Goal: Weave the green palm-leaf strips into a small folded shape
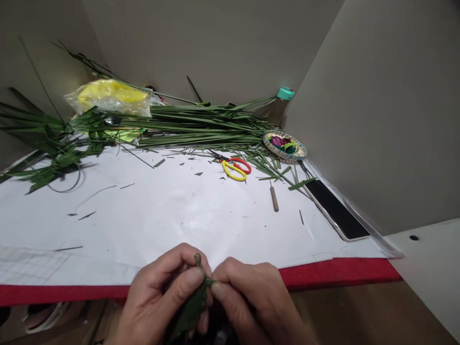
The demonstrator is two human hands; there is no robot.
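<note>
- Left hand (163,292) and right hand (247,299), head view: both pinch shut on one folded green leaf piece (192,306) at the near table edge.
- Progress: piece partly shaped, a small loop formed on top; uncut leaf strips (201,124) and scissors (235,167) lie well apart.

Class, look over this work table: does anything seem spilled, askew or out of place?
Small green leaf scraps lie scattered across the white sheet, and the scissors sit among them, blades half buried in the pile of long leaves. A phone lies close to the table's right edge. Both hands, left and right, pinch a folded leaf piece.
</note>
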